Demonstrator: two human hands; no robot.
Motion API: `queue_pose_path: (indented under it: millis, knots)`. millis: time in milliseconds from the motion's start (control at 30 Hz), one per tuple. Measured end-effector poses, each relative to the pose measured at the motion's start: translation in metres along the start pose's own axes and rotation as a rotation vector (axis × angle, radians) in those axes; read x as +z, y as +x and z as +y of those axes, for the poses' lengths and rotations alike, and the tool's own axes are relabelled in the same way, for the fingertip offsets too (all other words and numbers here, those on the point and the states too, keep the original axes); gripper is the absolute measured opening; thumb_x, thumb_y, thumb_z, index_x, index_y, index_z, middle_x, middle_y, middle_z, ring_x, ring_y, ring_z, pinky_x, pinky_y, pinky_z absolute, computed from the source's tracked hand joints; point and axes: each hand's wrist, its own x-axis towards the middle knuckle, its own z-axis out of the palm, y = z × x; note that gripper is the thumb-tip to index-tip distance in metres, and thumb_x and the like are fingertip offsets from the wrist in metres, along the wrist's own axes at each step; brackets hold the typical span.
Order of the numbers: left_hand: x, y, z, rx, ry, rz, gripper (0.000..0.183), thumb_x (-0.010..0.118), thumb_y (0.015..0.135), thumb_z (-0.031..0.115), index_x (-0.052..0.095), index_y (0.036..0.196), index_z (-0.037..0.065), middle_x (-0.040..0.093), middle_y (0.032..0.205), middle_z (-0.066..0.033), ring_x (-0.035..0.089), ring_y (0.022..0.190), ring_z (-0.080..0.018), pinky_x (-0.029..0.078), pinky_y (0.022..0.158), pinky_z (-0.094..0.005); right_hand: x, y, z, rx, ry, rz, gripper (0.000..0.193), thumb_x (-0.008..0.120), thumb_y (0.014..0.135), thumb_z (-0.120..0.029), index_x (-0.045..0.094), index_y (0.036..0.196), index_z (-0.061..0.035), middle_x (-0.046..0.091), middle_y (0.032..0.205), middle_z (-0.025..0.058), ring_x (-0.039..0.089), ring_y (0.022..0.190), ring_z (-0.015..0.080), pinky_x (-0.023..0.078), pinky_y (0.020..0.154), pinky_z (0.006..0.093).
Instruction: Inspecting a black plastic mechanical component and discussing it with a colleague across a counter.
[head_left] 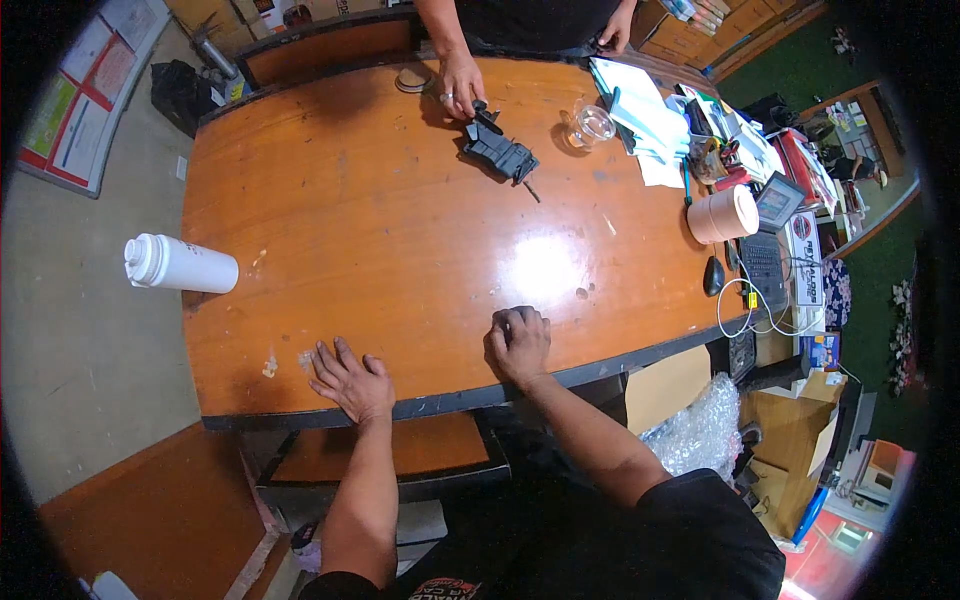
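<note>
Left hand (350,382) lies flat and open on the desk (400,240) as if braced, right hand (518,342) curls empty near the edge.

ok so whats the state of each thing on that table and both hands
left hand: flat on the table, fingers spread, empty
right hand: curled, resting on the table, nothing visible in it
white bottle: lying on its side, cap on
black device: flat on the table, another person's hand touching it
glass cup: upright, looks empty
tape roll: on its side
</note>
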Motion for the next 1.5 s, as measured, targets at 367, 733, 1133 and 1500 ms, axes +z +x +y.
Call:
queue_pose_path:
  millis: [367,733,1133,1500]
  knots:
    - [-0.013,0.002,0.003,-0.019,0.01,-0.024,0.066,0.06,0.1,0.033,0.048,0.159,0.007,0.032,0.173,-0.0213,0.024,0.163,-0.039,0.014,0.128,-0.0706,0.002,-0.001,0.0,-0.018,-0.038,-0.002,0.021,0.07,0.093,-0.026,0.072,0.109,-0.0133,0.063,0.108,0.0131,0.061,0.105,0.0348,0.046,0.092,0.0501]
    - [-0.016,0.0,0.005,-0.029,0.008,-0.025,0.066,0.061,0.099,0.033,0.049,0.159,0.007,0.033,0.174,-0.0204,0.023,0.163,-0.0393,0.014,0.128,-0.0711,-0.054,-0.059,0.066,0.37,-0.316,0.179,0.045,0.064,0.102,-0.034,0.064,0.142,-0.0119,0.055,0.154,0.0192,0.046,0.146,0.0404,0.031,0.119,0.0599]
    - [-0.006,-0.007,0.0,-0.015,0.036,-0.01,0.065,0.059,0.102,0.034,0.048,0.16,0.007,0.033,0.173,-0.0204,0.023,0.163,-0.0392,0.015,0.127,-0.0711,-0.053,-0.051,0.117,0.916,-0.457,0.352,0.068,0.054,0.109,-0.051,0.045,0.16,-0.0072,0.034,0.17,0.0268,0.027,0.159,0.0457,0.025,0.127,0.0621]
    - [-0.002,-0.016,-0.001,-0.01,0.051,0.006,0.064,0.055,0.104,0.036,0.046,0.161,0.008,0.032,0.173,-0.0207,0.024,0.163,-0.0387,0.017,0.126,-0.0721,-0.058,-0.056,0.116,0.973,-0.44,0.352,0.068,0.055,0.107,-0.052,0.046,0.159,-0.0081,0.035,0.17,0.026,0.027,0.159,0.0442,0.028,0.124,0.067]
